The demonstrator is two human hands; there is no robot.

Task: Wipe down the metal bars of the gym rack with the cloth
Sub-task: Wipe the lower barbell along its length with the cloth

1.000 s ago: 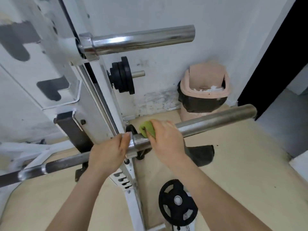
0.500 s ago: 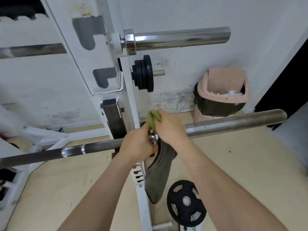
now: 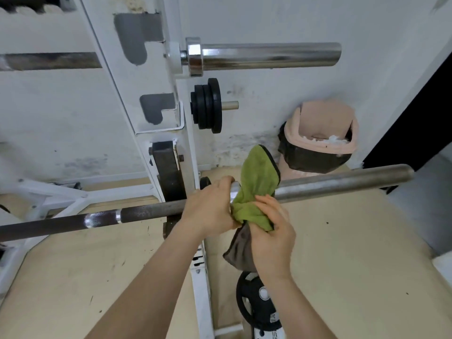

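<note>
Gripping the lower bar (image 3: 342, 182) at its collar, my left hand (image 3: 210, 207) was curled round the steel, while my right hand (image 3: 271, 237) bunched the green cloth (image 3: 256, 179) in its fingers just beside it. The cloth lay draped over the bar's sleeve, its grey end hanging below. Behind stood the white rack upright (image 3: 132, 79), an upper chrome bar (image 3: 269, 56) and a pink bin (image 3: 320, 123).

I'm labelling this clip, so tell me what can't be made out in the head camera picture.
Head view:
- Collar of the barbell: covered by the left hand and the cloth.
- Barbell's left end: cut off by the frame edge.
- Weight plate on the floor: partly behind the right forearm; label too small to read.
- Contents of the bin: too small to identify.
</note>
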